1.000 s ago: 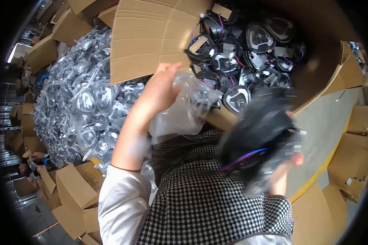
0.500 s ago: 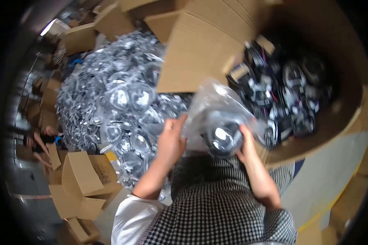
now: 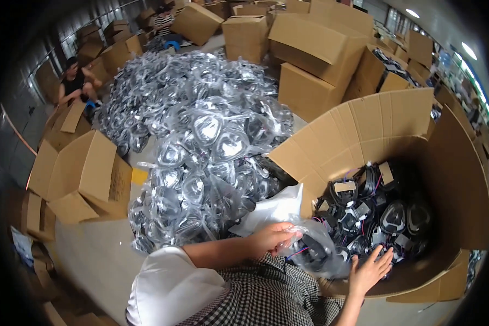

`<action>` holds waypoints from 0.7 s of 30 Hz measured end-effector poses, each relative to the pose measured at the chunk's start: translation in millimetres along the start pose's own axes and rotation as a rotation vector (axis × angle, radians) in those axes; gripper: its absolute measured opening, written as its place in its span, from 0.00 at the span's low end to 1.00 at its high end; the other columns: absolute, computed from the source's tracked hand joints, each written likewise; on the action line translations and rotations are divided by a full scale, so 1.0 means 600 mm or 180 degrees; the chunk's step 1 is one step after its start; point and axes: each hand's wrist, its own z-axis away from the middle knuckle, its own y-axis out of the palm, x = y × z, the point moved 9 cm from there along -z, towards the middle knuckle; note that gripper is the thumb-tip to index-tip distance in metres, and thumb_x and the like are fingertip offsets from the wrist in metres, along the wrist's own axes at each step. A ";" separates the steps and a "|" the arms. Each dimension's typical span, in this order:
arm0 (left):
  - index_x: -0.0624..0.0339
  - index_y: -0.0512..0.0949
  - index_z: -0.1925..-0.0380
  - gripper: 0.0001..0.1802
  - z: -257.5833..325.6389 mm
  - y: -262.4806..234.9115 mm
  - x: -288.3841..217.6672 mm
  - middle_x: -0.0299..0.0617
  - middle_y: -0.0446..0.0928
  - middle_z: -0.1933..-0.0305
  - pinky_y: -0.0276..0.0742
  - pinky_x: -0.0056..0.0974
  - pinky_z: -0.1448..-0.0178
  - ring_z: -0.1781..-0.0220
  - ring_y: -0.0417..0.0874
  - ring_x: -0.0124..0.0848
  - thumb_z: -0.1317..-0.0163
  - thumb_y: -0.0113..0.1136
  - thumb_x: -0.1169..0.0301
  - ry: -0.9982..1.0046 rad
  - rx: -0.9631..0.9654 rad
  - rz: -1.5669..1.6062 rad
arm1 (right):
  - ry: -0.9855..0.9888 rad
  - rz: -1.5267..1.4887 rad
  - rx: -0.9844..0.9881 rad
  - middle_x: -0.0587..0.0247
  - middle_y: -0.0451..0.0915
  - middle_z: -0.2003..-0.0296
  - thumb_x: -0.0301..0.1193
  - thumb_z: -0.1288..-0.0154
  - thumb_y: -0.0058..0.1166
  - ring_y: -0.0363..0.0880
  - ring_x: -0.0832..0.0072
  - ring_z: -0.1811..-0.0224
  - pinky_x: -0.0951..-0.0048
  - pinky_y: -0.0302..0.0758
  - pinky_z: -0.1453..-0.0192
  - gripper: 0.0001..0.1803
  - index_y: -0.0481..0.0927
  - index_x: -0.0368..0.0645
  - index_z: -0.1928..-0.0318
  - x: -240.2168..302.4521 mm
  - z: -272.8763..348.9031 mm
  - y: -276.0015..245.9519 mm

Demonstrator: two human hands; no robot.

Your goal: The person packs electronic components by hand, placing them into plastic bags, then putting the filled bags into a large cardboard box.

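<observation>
Left hand at lower centre of frame, grip pinching the edge of a clear bag with a black part in it, red and blue wires showing at its left. Right hand at lower right, grip spread, fingers apart, just beside the bag, over the near side of a big cardboard box with more black parts; pile of bagged parts fills upper centre-left.

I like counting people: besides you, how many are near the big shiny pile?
2 visible: a person in black left of the shiny pile and a person in stripes beyond it. Others may be hidden.
</observation>
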 end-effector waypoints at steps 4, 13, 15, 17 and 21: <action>0.56 0.72 0.44 0.17 0.033 0.005 -0.039 0.30 0.69 0.72 0.67 0.25 0.81 0.81 0.70 0.18 0.31 0.47 0.66 0.0146 -0.0317 0.0101 | 0.0280 -0.2772 0.1963 0.36 0.56 0.34 0.36 0.46 0.64 0.60 0.56 0.33 0.63 0.60 0.32 0.47 0.52 0.35 0.31 0.010 0.032 0.121; 0.60 0.69 0.39 0.25 0.127 -0.011 -0.038 0.29 0.74 0.69 0.71 0.27 0.65 0.69 0.74 0.20 0.38 0.53 0.75 -0.0021 -0.0274 -0.0145 | 0.1590 -0.4939 0.1929 0.62 0.76 0.54 0.15 0.39 0.52 0.75 0.77 0.58 0.77 0.75 0.54 0.34 0.59 0.37 0.32 0.075 0.254 0.163; 0.61 0.73 0.44 0.21 0.135 0.003 -0.045 0.35 0.78 0.61 0.74 0.31 0.56 0.59 0.77 0.26 0.39 0.52 0.77 -0.0025 0.0196 -0.0328 | 0.2245 -0.5467 0.1165 0.60 0.76 0.56 0.15 0.40 0.53 0.75 0.78 0.62 0.77 0.77 0.56 0.30 0.63 0.35 0.36 0.047 0.262 0.148; 0.61 0.74 0.47 0.19 0.120 -0.019 -0.090 0.39 0.78 0.58 0.73 0.32 0.53 0.57 0.78 0.29 0.39 0.51 0.77 0.0614 -0.0378 -0.2059 | 0.2644 -0.5677 0.0199 0.63 0.76 0.62 0.17 0.40 0.54 0.74 0.80 0.67 0.80 0.74 0.61 0.23 0.68 0.35 0.43 0.010 0.229 0.112; 0.64 0.76 0.54 0.12 0.124 0.067 -0.195 0.46 0.78 0.54 0.70 0.37 0.42 0.51 0.78 0.37 0.37 0.47 0.77 0.2559 -0.1287 -0.3095 | 0.2767 -0.6717 0.0629 0.60 0.77 0.65 0.20 0.38 0.53 0.69 0.86 0.77 0.86 0.72 0.75 0.19 0.70 0.40 0.46 -0.002 0.124 0.066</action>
